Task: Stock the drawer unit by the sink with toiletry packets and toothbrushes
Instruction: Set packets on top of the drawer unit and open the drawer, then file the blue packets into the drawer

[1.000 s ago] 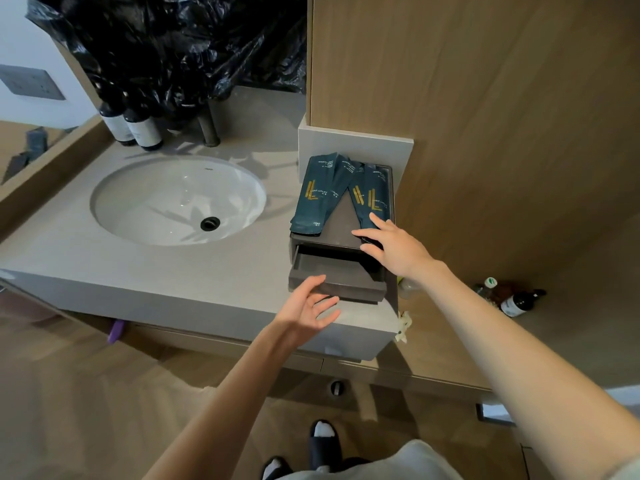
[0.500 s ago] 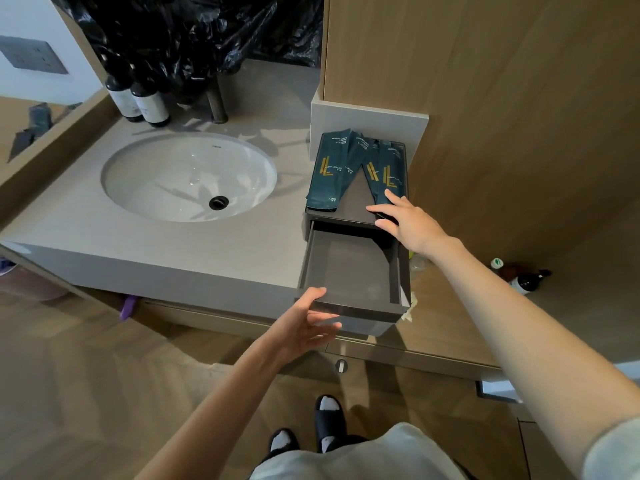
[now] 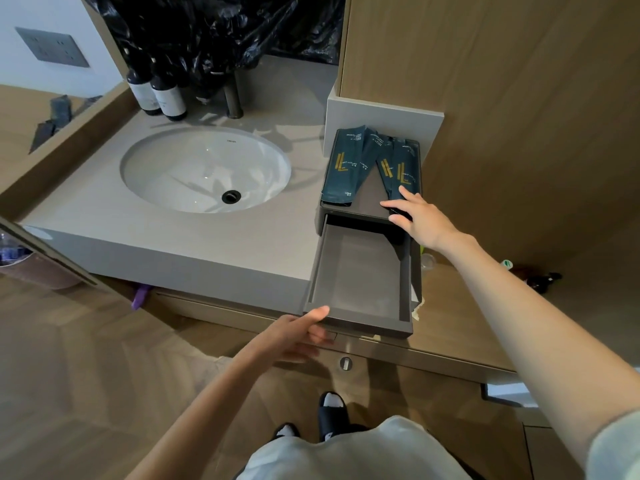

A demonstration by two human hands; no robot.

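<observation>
A dark grey drawer unit (image 3: 367, 202) stands on the counter to the right of the sink. Its top drawer (image 3: 360, 271) is pulled far out and its inside is bare. Several dark teal toiletry packets (image 3: 343, 168) with gold lettering lie on top of the unit in two fanned groups. My left hand (image 3: 294, 336) grips the drawer's front left corner, thumb on the rim and fingers underneath. My right hand (image 3: 420, 220) rests on the unit's top right with straight fingers, touching the right-hand packets (image 3: 403, 171). No toothbrushes are visible.
A white oval sink (image 3: 204, 168) sits in the grey counter, with a dark faucet (image 3: 233, 98) and two dark bottles (image 3: 162, 95) behind it. Black plastic sheeting (image 3: 225, 26) hangs above. A wood panel wall rises on the right; small bottles (image 3: 540, 278) lie on the low ledge there.
My left hand has pulled the drawer from barely open to far out over the counter's edge. My right hand has stayed on top of the unit.
</observation>
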